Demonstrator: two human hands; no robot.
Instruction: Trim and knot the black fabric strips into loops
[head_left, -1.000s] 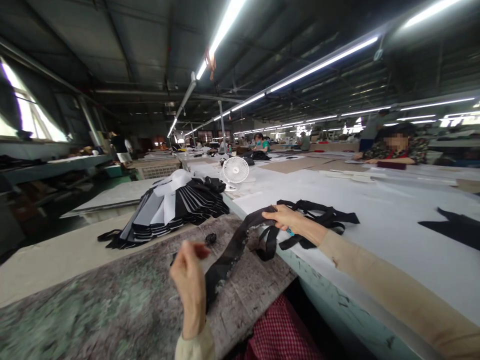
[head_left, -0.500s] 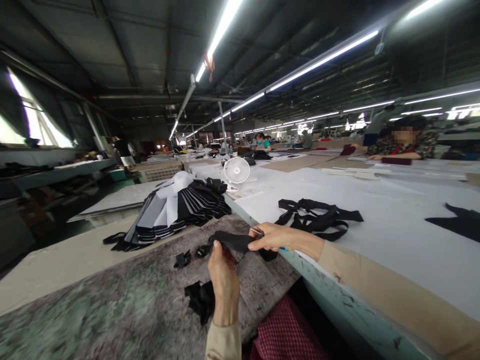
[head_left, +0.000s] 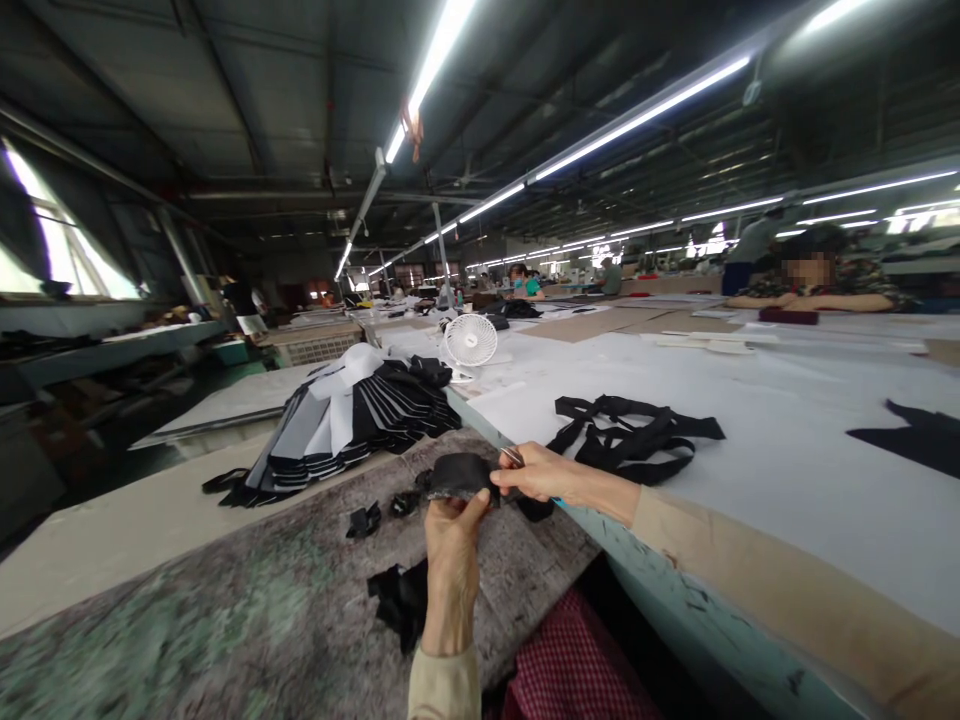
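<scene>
A black fabric piece is bowed between my two hands over the stained board. My left hand grips its near edge, thumb on top and fingers beneath. At the right end of the cloth, my right hand pinches with thumb and forefinger. A small shiny metal tool, its kind unclear, sits against the fingers of that same hand. Black scraps lie left of the hands, and a larger crumpled black scrap is beside my left wrist.
A fanned stack of black and grey cut pieces stands beyond the board. Black strips lie tangled on the white table. A white fan stands at the back. A co-worker leans on the far right side.
My left thumb has moved right along the fabric, close to my right fingers. The black piece, stretched out before, is now bunched and arched. My right hand has barely moved.
</scene>
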